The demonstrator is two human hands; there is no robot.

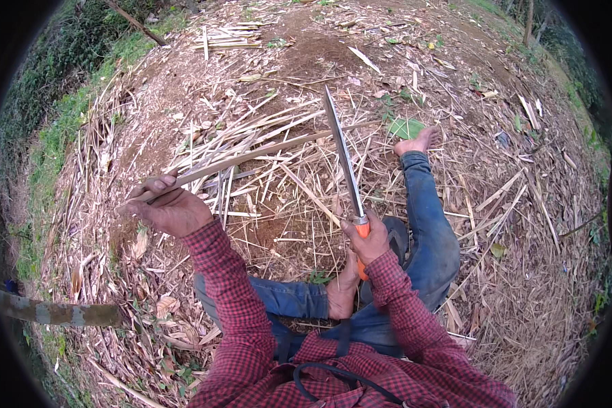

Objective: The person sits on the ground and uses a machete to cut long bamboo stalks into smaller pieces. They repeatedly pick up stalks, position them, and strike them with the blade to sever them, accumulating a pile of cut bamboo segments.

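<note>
My left hand is closed around one end of a long, thin bamboo strip, which slants away to the right. A machete with an orange handle stands in my right hand, its blade pointing forward and slightly left. Blade and strip cross in the picture near the strip's far end; I cannot tell if they touch. Beneath them lies a loose pile of pale split strips on the ground.
I sit on the ground, one leg folded and my right leg stretched out, its bare foot beside a green leaf. Dry leaf litter covers the slope. More strips lie farther off, and a thick pole is at the left.
</note>
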